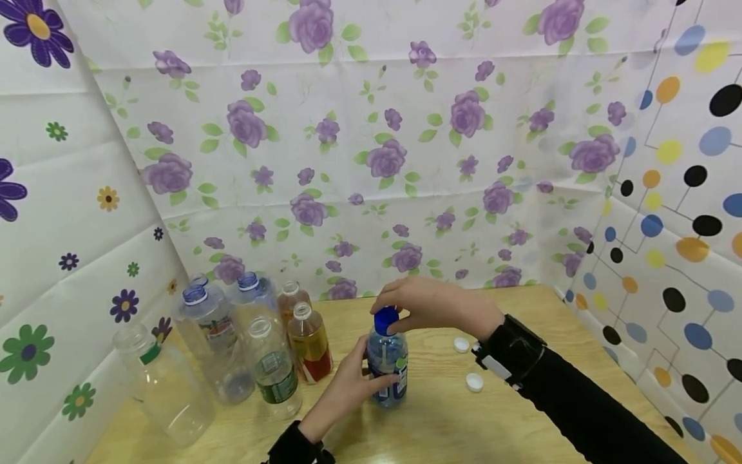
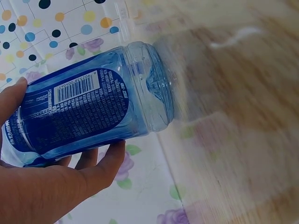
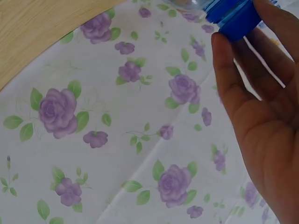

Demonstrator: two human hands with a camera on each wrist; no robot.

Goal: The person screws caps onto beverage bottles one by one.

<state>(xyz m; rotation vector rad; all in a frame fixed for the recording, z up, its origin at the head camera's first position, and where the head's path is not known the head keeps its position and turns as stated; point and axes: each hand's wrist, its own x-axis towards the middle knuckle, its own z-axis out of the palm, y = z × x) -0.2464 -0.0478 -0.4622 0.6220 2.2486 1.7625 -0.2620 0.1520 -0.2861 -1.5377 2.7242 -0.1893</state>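
Note:
A clear blue-tinted plastic bottle (image 1: 387, 354) with a dark blue label stands in front of me near the table's middle, upright in the head view. My left hand (image 1: 353, 383) grips its body, thumb on the near side. In the left wrist view, the label (image 2: 77, 109) with its barcode faces the camera, and the left hand (image 2: 60, 186) curls round the bottle. At the neck is a blue cap (image 1: 385, 319). My right hand (image 1: 435, 303) pinches that cap from above between thumb and fingers. The right wrist view shows the cap (image 3: 240, 21) between fingertips of the right hand (image 3: 266, 112).
Several uncapped bottles stand at the left, among them a large clear bottle (image 1: 168, 393), a green-labelled bottle (image 1: 275, 374) and a red-and-yellow-labelled bottle (image 1: 311, 341). Two white caps (image 1: 461, 345) lie on the wooden table (image 1: 440, 432) at the right. Patterned sheets (image 1: 359, 129) enclose the table.

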